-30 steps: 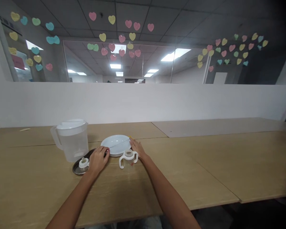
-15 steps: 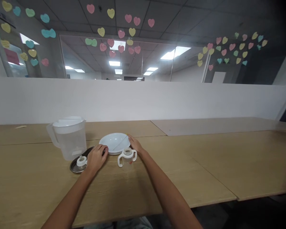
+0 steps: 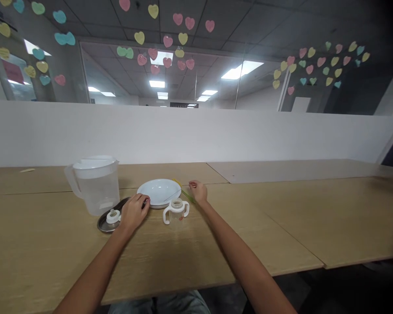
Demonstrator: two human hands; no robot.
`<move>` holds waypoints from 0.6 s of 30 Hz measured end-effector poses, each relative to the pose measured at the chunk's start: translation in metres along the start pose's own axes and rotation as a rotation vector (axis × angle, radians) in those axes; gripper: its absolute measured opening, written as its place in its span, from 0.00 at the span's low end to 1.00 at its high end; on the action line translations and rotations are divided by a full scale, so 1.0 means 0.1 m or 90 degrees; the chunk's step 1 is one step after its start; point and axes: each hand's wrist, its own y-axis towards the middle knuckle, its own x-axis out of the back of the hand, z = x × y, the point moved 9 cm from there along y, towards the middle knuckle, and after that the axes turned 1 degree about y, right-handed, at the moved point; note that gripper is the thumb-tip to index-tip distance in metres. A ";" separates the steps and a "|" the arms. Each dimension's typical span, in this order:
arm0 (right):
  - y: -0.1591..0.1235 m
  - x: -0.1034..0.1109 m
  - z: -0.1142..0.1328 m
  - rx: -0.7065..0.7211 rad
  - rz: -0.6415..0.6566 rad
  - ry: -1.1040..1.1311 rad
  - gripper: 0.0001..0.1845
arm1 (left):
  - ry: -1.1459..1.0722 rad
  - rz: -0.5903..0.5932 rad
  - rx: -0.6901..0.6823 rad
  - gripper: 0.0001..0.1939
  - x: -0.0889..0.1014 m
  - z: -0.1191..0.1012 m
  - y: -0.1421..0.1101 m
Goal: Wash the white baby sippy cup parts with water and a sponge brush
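Note:
My left hand (image 3: 135,212) is closed at the near left rim of a shallow white plate (image 3: 159,188), its fingers bent over the edge and partly hidden. Under and beside that hand lies a dark metal tray (image 3: 104,224) with a small white-collared lid piece (image 3: 113,216) on it. Right of the plate, my right hand (image 3: 198,191) is raised with its fingers pinched on a thin rod (image 3: 172,195) that slants across the plate. A yellow-green strip (image 3: 187,195) runs between plate and hand. In front stands a clear cup with two white handles (image 3: 176,211), uncapped.
A translucent lidded pitcher (image 3: 100,192) stands behind the tray, handle to the left. The wooden table (image 3: 249,226) has seams between its panels. A white wall (image 3: 196,135) and a window with heart-shaped notes rise behind it.
My right hand has moved right and slightly up, away from the plate's rim, drawing the thin rod along. More of the yellow-green strip shows. The left hand stays at the plate.

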 end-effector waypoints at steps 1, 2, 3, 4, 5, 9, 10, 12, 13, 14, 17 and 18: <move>-0.03 0.07 -0.04 -0.019 -0.014 -0.014 0.13 | 0.001 0.000 0.001 0.14 0.00 0.00 0.00; -0.07 0.12 -0.07 -0.033 -0.025 -0.027 0.13 | 0.002 0.000 0.003 0.14 0.00 0.00 0.00; -0.10 0.17 -0.09 -0.044 -0.034 -0.040 0.13 | 0.001 0.000 0.003 0.14 0.01 -0.01 0.01; -0.13 0.21 -0.10 -0.051 -0.041 -0.053 0.13 | -0.001 -0.002 0.002 0.14 0.01 -0.01 0.01; -0.15 0.24 -0.10 -0.057 -0.046 -0.066 0.13 | -0.003 -0.005 -0.002 0.14 0.03 -0.03 0.01; -0.23 0.24 -0.04 -0.046 -0.055 -0.103 0.13 | -0.008 -0.027 -0.025 0.16 0.08 -0.08 0.01; -0.25 0.22 -0.01 -0.030 -0.057 -0.112 0.13 | -0.010 -0.032 -0.030 0.16 0.09 -0.09 0.00; -0.28 0.19 0.05 0.014 -0.067 -0.139 0.12 | -0.013 -0.037 -0.042 0.16 0.10 -0.11 0.00; -0.29 0.19 0.09 0.039 -0.076 -0.154 0.11 | -0.013 -0.038 -0.047 0.16 0.10 -0.12 0.00; -0.30 0.18 0.12 0.067 -0.089 -0.167 0.11 | -0.012 -0.041 -0.051 0.15 0.09 -0.12 0.00; -0.33 0.19 0.23 0.155 -0.129 -0.171 0.10 | -0.006 -0.063 -0.056 0.13 0.11 -0.12 0.00; -0.34 0.19 0.27 0.184 -0.140 -0.164 0.10 | -0.003 -0.073 -0.054 0.12 0.13 -0.12 0.00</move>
